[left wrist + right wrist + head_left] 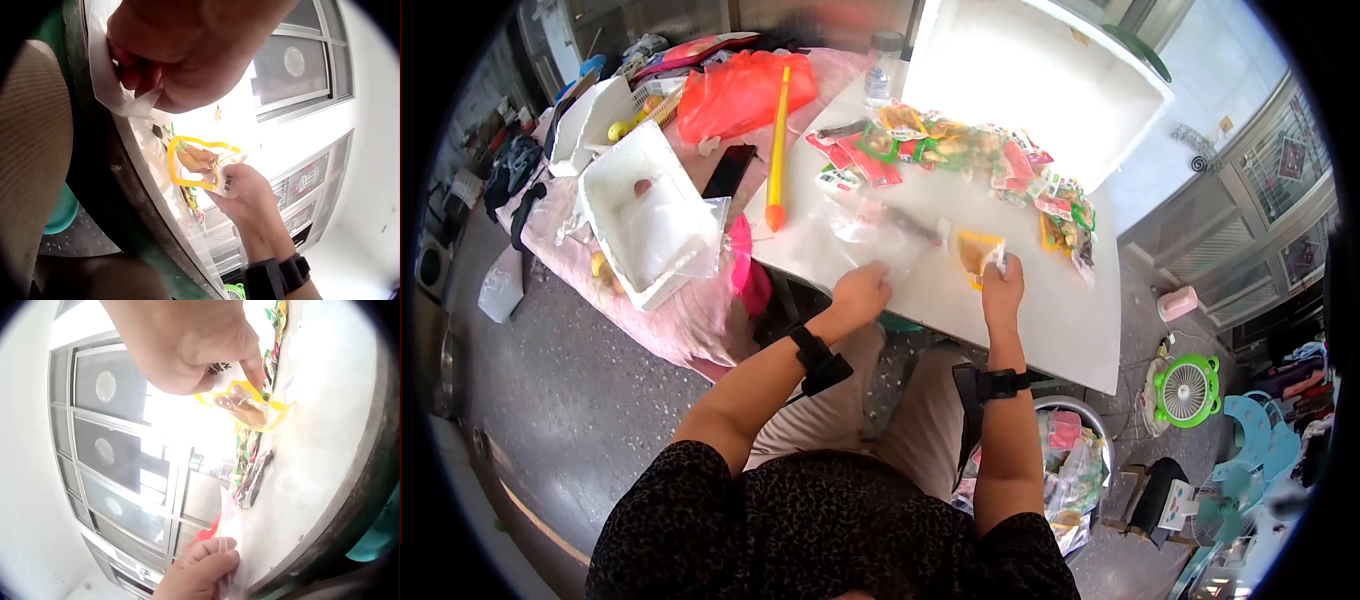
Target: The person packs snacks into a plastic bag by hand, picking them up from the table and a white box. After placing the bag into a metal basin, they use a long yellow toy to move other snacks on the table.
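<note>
My right hand pinches the top of a yellow-edged clear packet with brown food inside, just over the table's near part. My left hand has its fingers curled round the edge of a clear plastic bag, which spreads over the white tabletop. In the left wrist view the bag's edge bunches in the left fingers. The right wrist view has the packet hanging from the right thumb and fingers, apart from the left hand.
Red, green and yellow packets lie in a curved pile across the table, before a large white foam box. To the left are a yellow stick, a phone and another foam box. A basin of packets stands below right.
</note>
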{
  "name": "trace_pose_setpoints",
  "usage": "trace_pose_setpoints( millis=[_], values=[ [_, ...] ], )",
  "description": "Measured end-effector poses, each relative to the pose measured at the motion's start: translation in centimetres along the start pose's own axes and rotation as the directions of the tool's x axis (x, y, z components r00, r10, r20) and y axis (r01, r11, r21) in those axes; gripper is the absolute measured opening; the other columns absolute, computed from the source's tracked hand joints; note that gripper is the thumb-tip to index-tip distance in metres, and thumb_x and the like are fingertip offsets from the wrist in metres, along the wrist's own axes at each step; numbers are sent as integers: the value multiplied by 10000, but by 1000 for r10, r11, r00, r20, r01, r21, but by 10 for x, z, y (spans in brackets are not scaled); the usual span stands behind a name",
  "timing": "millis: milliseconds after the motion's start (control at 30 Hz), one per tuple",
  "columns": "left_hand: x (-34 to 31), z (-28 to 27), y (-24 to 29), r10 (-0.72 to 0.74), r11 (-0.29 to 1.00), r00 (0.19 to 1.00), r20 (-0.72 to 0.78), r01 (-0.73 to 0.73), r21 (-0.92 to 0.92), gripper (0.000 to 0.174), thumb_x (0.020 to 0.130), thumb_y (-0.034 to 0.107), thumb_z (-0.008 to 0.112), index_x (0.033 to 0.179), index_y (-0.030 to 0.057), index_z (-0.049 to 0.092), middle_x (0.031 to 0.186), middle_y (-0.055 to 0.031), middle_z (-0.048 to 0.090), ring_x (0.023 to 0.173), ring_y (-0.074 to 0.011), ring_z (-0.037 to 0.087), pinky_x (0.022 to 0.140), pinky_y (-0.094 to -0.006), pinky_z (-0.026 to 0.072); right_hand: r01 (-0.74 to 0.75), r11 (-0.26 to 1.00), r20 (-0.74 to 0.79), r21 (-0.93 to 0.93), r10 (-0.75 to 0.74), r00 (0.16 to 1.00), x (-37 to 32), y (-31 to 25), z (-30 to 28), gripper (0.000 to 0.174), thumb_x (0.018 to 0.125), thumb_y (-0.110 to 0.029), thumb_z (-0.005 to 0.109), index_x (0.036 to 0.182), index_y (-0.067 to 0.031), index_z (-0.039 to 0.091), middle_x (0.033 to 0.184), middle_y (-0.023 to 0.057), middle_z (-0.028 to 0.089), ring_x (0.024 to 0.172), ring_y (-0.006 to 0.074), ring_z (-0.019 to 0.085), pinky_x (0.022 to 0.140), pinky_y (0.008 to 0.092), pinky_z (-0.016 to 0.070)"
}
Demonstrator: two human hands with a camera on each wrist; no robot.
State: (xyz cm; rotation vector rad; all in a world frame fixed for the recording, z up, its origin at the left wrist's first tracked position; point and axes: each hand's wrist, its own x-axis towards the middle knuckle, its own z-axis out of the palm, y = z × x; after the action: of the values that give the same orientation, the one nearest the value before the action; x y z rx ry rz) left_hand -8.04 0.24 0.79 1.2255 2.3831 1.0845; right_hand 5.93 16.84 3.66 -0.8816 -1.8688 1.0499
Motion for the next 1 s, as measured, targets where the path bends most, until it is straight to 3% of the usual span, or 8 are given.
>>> trace_pose_setpoints(
  millis=[67,167,467,600,633,733,767,1000],
  values=[
    [4,9,-1,33,999,999,-25,-32,42,232,710,159,490,907,36,504,764,-138,561,733,-291,546,636,-364,427,-294,782,80,550,301,950,-7,7,-16,221,721,2,434,939,0,469,844,122,560,700,247,567,606,366,479],
    [5,18,5,57,998,997,-43,-55,41,221,709,157,486,893,34,502,770,-146,563,741,-299,545,639,-369,427,-429,466,223,773,434,873,-28,-17,-29,217,719,8,448,935,-5,468,842,98,551,719,219,569,575,366,487],
    [7,26,13,43,999,998,-51,-44,-14,238,718,166,474,911,29,502,781,-161,565,752,-312,545,651,-375,429,-404,558,219,725,368,903,-44,8,-19,240,690,41,438,922,-1,484,836,87,545,766,176,554,613,301,465],
    [5,24,14,51,998,997,-61,-53,-40,241,723,174,471,914,30,503,777,-162,567,751,-315,547,653,-376,430,-72,921,68,382,49,996,-40,-3,-22,256,682,39,419,923,-1,496,812,64,545,772,135,539,634,229,432],
    [5,23,15,43,999,997,-65,-45,-25,240,724,175,471,913,32,504,776,-161,567,750,-314,548,651,-376,430,65,997,190,46,-73,979,-43,-10,-28,285,650,28,448,912,-56,520,895,79,535,895,186,519,734,331,414],
    [5,25,16,37,999,996,-79,-37,3,229,724,177,470,904,40,506,770,-158,567,743,-313,547,644,-376,430,613,593,522,-522,-345,780,-55,-18,-35,352,610,13,459,932,-102,544,1036,130,482,1014,275,442,813,463,334],
    [5,25,16,42,999,995,-89,-42,2,221,723,176,469,895,42,506,765,-156,566,738,-313,546,640,-377,428,573,608,528,-550,-279,802,-60,-8,-36,358,588,-18,492,922,-132,552,1089,166,432,1096,315,357,872,516,246],
    [5,29,19,98,992,991,-95,-89,90,163,713,165,462,821,49,499,737,-150,553,717,-319,534,614,-404,414,274,829,245,-488,-171,954,-73,43,-61,332,605,44,480,914,-57,547,1057,198,437,1029,392,403,842,434,355]
  ],
)
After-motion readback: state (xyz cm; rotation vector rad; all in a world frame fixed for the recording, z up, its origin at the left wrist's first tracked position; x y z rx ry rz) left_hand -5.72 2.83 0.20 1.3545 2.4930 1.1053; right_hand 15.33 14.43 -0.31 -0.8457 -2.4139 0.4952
